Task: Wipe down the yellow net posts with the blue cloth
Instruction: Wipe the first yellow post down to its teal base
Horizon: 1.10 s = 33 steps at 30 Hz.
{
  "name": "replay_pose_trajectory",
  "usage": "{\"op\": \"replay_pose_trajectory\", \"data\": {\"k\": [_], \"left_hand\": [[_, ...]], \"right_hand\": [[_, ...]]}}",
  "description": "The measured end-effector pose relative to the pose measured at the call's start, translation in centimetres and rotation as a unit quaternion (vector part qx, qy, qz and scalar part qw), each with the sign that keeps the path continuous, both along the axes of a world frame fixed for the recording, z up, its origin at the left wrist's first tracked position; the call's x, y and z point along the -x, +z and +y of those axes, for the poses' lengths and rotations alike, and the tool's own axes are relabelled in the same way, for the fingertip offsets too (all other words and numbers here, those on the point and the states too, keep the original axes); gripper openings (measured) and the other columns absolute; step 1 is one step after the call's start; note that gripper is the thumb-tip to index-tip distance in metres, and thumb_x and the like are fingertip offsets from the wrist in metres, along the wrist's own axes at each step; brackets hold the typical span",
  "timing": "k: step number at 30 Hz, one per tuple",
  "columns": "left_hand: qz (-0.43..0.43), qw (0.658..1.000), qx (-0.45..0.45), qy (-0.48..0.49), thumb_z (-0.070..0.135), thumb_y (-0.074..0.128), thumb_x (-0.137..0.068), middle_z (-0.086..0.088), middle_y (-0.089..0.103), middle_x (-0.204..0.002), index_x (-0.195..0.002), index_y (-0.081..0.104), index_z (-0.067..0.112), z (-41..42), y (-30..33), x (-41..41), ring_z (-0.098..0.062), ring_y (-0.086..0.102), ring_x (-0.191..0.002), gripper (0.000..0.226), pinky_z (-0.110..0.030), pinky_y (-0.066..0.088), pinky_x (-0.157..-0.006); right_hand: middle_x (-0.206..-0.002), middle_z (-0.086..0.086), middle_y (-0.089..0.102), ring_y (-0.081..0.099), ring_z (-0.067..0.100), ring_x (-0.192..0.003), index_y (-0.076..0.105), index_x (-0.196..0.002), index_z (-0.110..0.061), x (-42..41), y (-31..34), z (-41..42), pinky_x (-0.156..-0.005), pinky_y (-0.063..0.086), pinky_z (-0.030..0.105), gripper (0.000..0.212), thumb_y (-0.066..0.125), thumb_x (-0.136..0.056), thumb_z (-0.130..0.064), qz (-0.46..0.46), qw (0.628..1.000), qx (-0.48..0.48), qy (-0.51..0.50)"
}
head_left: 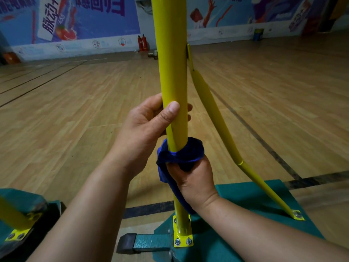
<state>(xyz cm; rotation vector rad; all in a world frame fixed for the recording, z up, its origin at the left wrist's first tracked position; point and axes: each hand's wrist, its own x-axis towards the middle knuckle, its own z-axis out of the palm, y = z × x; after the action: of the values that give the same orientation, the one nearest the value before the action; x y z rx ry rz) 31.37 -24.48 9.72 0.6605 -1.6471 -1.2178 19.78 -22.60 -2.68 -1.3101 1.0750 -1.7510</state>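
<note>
A tall yellow net post (171, 59) rises in the middle of the head view, bolted to a green base (251, 197). My left hand (145, 125) grips the post at mid height, thumb across its front. Just below, a dark blue cloth (181, 152) is wrapped around the post. My right hand (192, 178) grips that cloth around the post, and a tail of cloth hangs under the palm. A slanted yellow brace (213, 110) runs from the post down to the base at the right.
A second yellow post (13, 214) on another green base sits at the lower left. Wooden court floor with dark lines spreads all around. Two red fire extinguishers (142, 42) stand against the far banner wall, and a small can (258, 34) stands at the back right.
</note>
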Motion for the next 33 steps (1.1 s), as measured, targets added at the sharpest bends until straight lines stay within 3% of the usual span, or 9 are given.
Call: {"op": "replay_pose_trajectory", "data": {"k": [6, 12, 15, 19, 24, 33], "left_hand": [[-0.029, 0.999, 0.004, -0.020, 0.023, 0.071, -0.084, -0.003, 0.073, -0.119, -0.137, 0.054, 0.014, -0.1, -0.2, -0.4, -0.020, 0.070, -0.112, 0.056, -0.026, 0.057, -0.089], [-0.020, 0.999, 0.000, -0.026, 0.020, 0.070, -0.083, -0.005, 0.074, -0.116, -0.139, 0.052, 0.011, -0.2, -0.4, -0.4, -0.017, 0.070, -0.111, 0.059, -0.023, 0.056, -0.085], [-0.007, 1.000, -0.007, -0.024, 0.020, 0.069, -0.084, -0.006, 0.074, -0.115, -0.137, 0.054, 0.010, -0.2, -0.5, -0.4, -0.017, 0.071, -0.109, 0.056, -0.022, 0.056, -0.084], [-0.013, 1.000, -0.012, -0.024, 0.024, 0.072, -0.084, -0.005, 0.075, -0.113, -0.133, 0.058, 0.013, -0.5, -0.6, -0.3, -0.019, 0.072, -0.106, 0.052, -0.024, 0.056, -0.084], [-0.031, 0.999, -0.009, -0.021, 0.029, 0.078, -0.075, -0.004, 0.076, -0.112, -0.130, 0.060, 0.014, -0.5, -0.9, -0.3, -0.020, 0.072, -0.107, 0.060, -0.026, 0.057, -0.086], [-0.051, 0.999, -0.006, -0.018, 0.025, 0.075, -0.074, -0.003, 0.076, -0.110, -0.129, 0.060, 0.012, -0.5, -1.0, -0.4, -0.020, 0.072, -0.107, 0.059, -0.030, 0.058, -0.090]], "right_hand": [[-0.103, 0.002, 0.075, 0.071, 0.021, -0.103, 0.064, -0.113, -0.019, 0.1, 1.3, 0.2, -0.091, 0.058, 0.042, 0.049, 0.080, -0.074, -0.045, -0.004, 1.000, 0.000, 0.005], [-0.106, 0.005, 0.075, 0.071, 0.025, -0.107, 0.062, -0.117, -0.011, 0.0, 2.3, 0.1, -0.098, 0.055, 0.054, 0.052, 0.079, -0.077, -0.040, -0.019, 0.999, 0.032, 0.003], [-0.111, 0.005, 0.074, 0.070, 0.024, -0.111, 0.061, -0.121, -0.009, -0.3, 2.0, 0.2, -0.101, 0.054, 0.052, 0.058, 0.081, -0.076, -0.039, -0.033, 0.999, 0.031, 0.000], [-0.107, 0.000, 0.074, 0.070, 0.020, -0.109, 0.063, -0.115, -0.022, -0.3, 0.9, 0.2, -0.100, 0.055, 0.044, 0.052, 0.083, -0.071, -0.042, -0.011, 1.000, 0.017, -0.012], [-0.106, 0.004, 0.074, 0.070, 0.021, -0.107, 0.062, -0.117, -0.012, -0.3, -1.5, 0.3, -0.100, 0.054, 0.048, 0.062, 0.085, -0.066, -0.038, -0.001, 1.000, -0.005, -0.015], [-0.104, 0.003, 0.075, 0.070, 0.025, -0.105, 0.066, -0.114, -0.020, -0.1, -1.6, 0.1, -0.098, 0.054, 0.056, 0.058, 0.087, -0.063, -0.038, -0.002, 1.000, -0.031, 0.002]]}}
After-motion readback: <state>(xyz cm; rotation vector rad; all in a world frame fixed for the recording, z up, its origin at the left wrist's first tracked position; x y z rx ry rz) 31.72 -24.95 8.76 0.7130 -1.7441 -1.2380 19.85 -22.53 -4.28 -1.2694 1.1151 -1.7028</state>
